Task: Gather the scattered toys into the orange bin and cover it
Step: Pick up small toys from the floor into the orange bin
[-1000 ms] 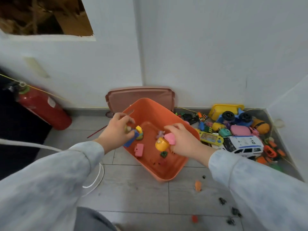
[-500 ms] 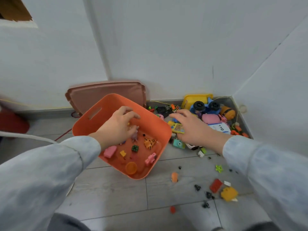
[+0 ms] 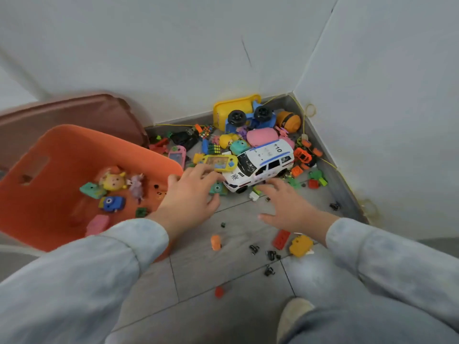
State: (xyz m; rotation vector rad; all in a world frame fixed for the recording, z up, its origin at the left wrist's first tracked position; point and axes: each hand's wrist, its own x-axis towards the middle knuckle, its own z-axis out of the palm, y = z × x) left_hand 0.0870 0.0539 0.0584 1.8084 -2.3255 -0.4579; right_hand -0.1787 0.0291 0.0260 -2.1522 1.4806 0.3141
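The orange bin (image 3: 62, 150) sits on the floor at the left with several small toys inside. Its brownish lid (image 3: 74, 110) leans on the wall behind it. A heap of toys fills the corner, among them a white police car (image 3: 260, 162), a yellow handheld game (image 3: 218, 163) and a teal toy (image 3: 218, 189). My left hand (image 3: 191, 197) is spread open just right of the bin's rim, fingertips at the yellow game and the teal toy. My right hand (image 3: 288, 207) is open, fingers near the police car's front. Neither hand holds anything.
Loose pieces lie on the grey tiles in front: an orange piece (image 3: 215, 242), a red brick (image 3: 281, 239), a yellow block (image 3: 300, 245), several small black bits. A yellow and blue truck (image 3: 243, 115) stands in the corner. My knee and slipper (image 3: 293, 316) are at the bottom right.
My left hand has come out of the bin to the toy heap. My right hand has drawn back toward the police car's front. The view has swung right toward the corner.
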